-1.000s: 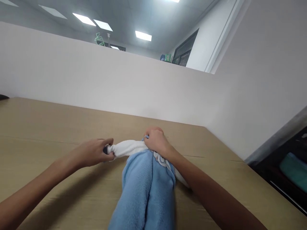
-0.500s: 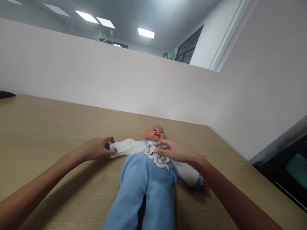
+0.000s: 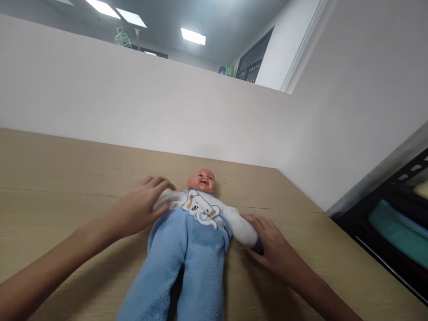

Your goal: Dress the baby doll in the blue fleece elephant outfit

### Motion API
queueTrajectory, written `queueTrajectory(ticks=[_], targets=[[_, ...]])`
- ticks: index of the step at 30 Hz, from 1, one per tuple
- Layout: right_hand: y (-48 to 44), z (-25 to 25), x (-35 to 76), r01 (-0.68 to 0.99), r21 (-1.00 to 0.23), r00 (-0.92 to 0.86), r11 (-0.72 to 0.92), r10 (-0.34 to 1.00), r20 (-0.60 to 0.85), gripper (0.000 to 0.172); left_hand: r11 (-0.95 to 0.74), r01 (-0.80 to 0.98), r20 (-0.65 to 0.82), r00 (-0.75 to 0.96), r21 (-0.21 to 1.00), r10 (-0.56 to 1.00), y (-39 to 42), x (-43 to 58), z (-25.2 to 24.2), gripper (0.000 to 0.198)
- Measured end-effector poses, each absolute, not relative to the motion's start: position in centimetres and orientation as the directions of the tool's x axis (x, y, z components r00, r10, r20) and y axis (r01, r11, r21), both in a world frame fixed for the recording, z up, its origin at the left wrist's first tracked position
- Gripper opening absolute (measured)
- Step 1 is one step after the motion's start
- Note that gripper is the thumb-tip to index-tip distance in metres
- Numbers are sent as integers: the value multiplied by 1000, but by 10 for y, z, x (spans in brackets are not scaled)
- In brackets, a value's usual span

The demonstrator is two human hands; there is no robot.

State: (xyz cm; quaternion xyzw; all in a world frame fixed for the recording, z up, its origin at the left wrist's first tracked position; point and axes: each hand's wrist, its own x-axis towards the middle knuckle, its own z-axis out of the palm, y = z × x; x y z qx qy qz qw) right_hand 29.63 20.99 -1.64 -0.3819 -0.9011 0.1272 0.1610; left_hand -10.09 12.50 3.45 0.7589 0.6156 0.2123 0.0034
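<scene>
A baby doll point(image 3: 187, 236) lies on its back on the wooden table. It wears a light blue fleece outfit with white sleeves and an elephant face point(image 3: 201, 209) on the chest. On the left, my left hand point(image 3: 145, 205) is closed around the doll's sleeve point(image 3: 169, 198), thumb below and fingers above; motion blurs it somewhat. My right hand point(image 3: 269, 240) wraps the cuff end of the other sleeve point(image 3: 242, 227), hiding the doll's hand there. The doll's head point(image 3: 202, 180) points away from me, and its lower legs run out of view at the bottom.
The table point(image 3: 83, 169) meets a low white partition point(image 3: 140, 102) at its far side. Off the table's right edge stands a black rack point(image 3: 354, 227) holding folded teal cloth point(image 3: 397, 232). Ceiling lights show above the partition.
My right hand has moved from the doll's chest to the sleeve cuff on the right. My left hand has slid inward from the cuff along the left sleeve. The camera view has shifted right.
</scene>
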Motion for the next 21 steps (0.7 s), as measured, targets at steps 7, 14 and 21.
queueTrajectory(ticks=[7, 14, 21], targets=[[223, -19, 297, 660, -460, -527, 593, 803, 278, 47, -599, 780, 275, 545, 178, 792, 170, 4, 54, 21], [239, 14, 296, 567, -117, -628, 815, 520, 579, 38, -675, 728, 197, 649, 121, 735, 190, 1, 46, 17], [232, 38, 243, 425, -191, -657, 885, 446, 608, 53, -837, 534, 441, 783, -117, 438, 191, -2, 45, 35]])
